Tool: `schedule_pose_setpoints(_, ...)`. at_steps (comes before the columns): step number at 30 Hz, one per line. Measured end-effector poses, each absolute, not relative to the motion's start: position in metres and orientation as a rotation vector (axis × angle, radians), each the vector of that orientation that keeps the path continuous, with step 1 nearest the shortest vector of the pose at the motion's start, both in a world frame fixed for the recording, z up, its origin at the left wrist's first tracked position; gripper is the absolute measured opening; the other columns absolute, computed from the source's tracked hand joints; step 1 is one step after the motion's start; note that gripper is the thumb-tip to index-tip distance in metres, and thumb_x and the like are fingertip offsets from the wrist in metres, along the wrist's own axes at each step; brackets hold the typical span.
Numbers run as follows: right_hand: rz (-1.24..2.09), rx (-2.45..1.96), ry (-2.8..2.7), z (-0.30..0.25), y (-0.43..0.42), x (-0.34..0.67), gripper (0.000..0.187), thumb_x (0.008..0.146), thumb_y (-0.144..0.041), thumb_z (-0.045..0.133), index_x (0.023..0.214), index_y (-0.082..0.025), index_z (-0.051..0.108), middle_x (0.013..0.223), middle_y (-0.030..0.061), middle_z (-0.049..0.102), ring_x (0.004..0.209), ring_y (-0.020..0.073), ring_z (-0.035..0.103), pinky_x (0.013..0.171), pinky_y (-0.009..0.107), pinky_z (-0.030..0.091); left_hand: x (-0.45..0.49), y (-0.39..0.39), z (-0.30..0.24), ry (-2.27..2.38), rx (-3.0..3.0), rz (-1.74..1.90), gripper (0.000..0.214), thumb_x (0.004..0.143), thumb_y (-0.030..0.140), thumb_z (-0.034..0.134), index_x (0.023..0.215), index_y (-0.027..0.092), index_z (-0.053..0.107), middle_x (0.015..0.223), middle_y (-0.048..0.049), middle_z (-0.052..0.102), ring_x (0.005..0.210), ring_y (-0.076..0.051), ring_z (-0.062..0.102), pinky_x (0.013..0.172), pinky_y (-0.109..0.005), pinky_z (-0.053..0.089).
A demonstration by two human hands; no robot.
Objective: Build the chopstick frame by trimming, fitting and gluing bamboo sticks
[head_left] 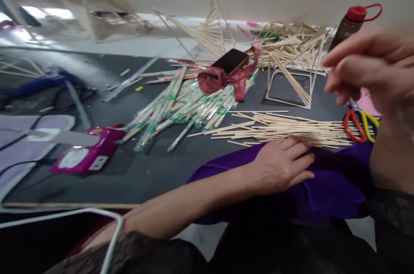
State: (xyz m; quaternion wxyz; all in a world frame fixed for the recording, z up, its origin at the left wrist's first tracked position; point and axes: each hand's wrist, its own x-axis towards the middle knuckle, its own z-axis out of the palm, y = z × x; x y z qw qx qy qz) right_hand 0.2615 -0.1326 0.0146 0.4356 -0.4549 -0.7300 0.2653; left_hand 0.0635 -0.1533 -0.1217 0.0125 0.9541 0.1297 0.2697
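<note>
My left hand (282,163) lies flat on a purple cloth (330,188) at the near edge of the dark table (152,170), fingers stretched out, fingertips close to a pile of bare wooden sticks (284,129). My right hand (371,65) hovers raised at the right, blurred, fingers curled together; whether it holds anything I cannot make out. Below it lie red and yellow scissors (359,125).
Wrapped chopsticks (181,108) lie heaped mid-table. A phone on a red lanyard (230,71), stick frame models (291,80), a bottle with a red cap (351,24), and a magenta box (87,153) with cables at the left surround the work area.
</note>
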Motion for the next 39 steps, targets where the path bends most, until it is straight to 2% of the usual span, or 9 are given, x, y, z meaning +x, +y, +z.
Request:
schedule_pose_setpoints(1,0.643,-1.117,-1.924,0.005,-0.129,0.256,0.010,0.082,-0.029,0.068,0.082,-0.020,0.070,0.069,0.0006,0.066,0.053,0.0124,0.059,0.046,0.026,0.044,0.065,-0.152,-0.127,0.473,2.977,0.798,0.039,0.092,0.048,0.050,0.111,0.018,0.065,0.119,-0.0094,0.067,0.114,-0.024,0.056,0.088,-0.035,0.045)
schedule_pose_setpoints(3,0.572,-1.149,-2.172,-0.019,-0.120,0.245,0.012,0.085,-0.026,0.061,0.081,-0.020,0.071,0.064,-0.0016,0.065,0.054,0.0113,0.058,0.051,0.025,0.044,0.066,-0.152,-0.138,0.560,2.964,0.708,0.046,0.091,0.050,0.050,0.120,0.017,0.061,0.131,-0.0129,0.060,0.124,-0.028,0.050,0.098,-0.042,0.041)
schedule_pose_setpoints(8,0.057,-1.615,-2.687,-0.067,-0.099,0.220,0.024,0.089,-0.016,0.046,0.093,-0.016,0.070,0.088,0.0080,0.071,0.075,0.0204,0.067,0.055,0.027,0.038,0.066,-0.158,-0.155,0.558,2.882,0.548,0.046,0.091,0.048,0.050,0.121,0.016,0.062,0.129,-0.0128,0.062,0.120,-0.029,0.053,0.097,-0.042,0.041)
schedule_pose_setpoints(12,-0.219,-1.719,-2.898,-0.083,-0.089,0.198,0.032,0.089,-0.009,0.040,0.107,-0.015,0.066,0.100,0.0133,0.068,0.076,0.0238,0.069,0.052,0.028,0.037,0.067,-0.159,-0.157,0.549,2.841,0.557,0.044,0.092,0.046,0.048,0.118,0.015,0.064,0.128,-0.0120,0.063,0.121,-0.029,0.052,0.097,-0.042,0.041)
schedule_pose_setpoints(21,-0.052,-1.769,-3.024,-0.099,-0.073,0.193,0.033,0.086,-0.004,0.039,0.101,-0.008,0.069,0.094,0.0202,0.068,0.082,0.0320,0.071,0.058,0.032,0.046,0.068,-0.158,-0.159,0.529,2.822,0.581,0.044,0.092,0.047,0.049,0.117,0.014,0.064,0.127,-0.0123,0.063,0.119,-0.028,0.053,0.097,-0.042,0.040)
schedule_pose_setpoints(29,-0.071,-1.761,-2.963,-0.103,-0.074,0.200,0.032,0.087,-0.006,0.039,0.105,-0.006,0.065,0.095,0.0232,0.068,0.081,0.0279,0.069,0.060,0.030,0.044,0.068,-0.156,-0.161,0.529,2.806,0.582,0.044,0.091,0.047,0.050,0.117,0.014,0.065,0.126,-0.0129,0.064,0.118,-0.029,0.054,0.095,-0.043,0.042)
schedule_pose_setpoints(32,-0.022,-1.724,-2.904,-0.095,-0.081,0.206,0.029,0.085,-0.007,0.042,0.101,-0.007,0.065,0.092,0.0202,0.069,0.074,0.0246,0.068,0.057,0.029,0.040,0.067,-0.155,-0.164,0.520,2.803,0.575,0.045,0.090,0.048,0.052,0.117,0.015,0.064,0.127,-0.0138,0.063,0.118,-0.030,0.055,0.095,-0.045,0.043)
schedule_pose_setpoints(36,0.302,-1.451,-2.655,-0.071,-0.089,0.226,0.016,0.079,-0.011,0.050,0.084,-0.013,0.064,0.077,0.0065,0.068,0.066,0.0138,0.059,0.058,0.024,0.037,0.057,-0.148,-0.150,0.494,2.701,0.752,0.037,0.089,0.045,0.055,0.108,0.016,0.068,0.115,-0.0112,0.070,0.105,-0.025,0.063,0.087,-0.043,0.051)
schedule_pose_setpoints(39,0.549,-1.220,-2.283,-0.046,-0.090,0.245,0.012,0.077,-0.013,0.055,0.086,-0.014,0.063,0.068,-0.0019,0.062,0.058,0.0084,0.052,0.055,0.020,0.037,0.042,-0.133,-0.117,0.606,2.470,0.992,0.021,0.091,0.031,0.057,0.103,0.021,0.069,0.104,-0.0075,0.073,0.101,-0.020,0.066,0.088,-0.038,0.053)
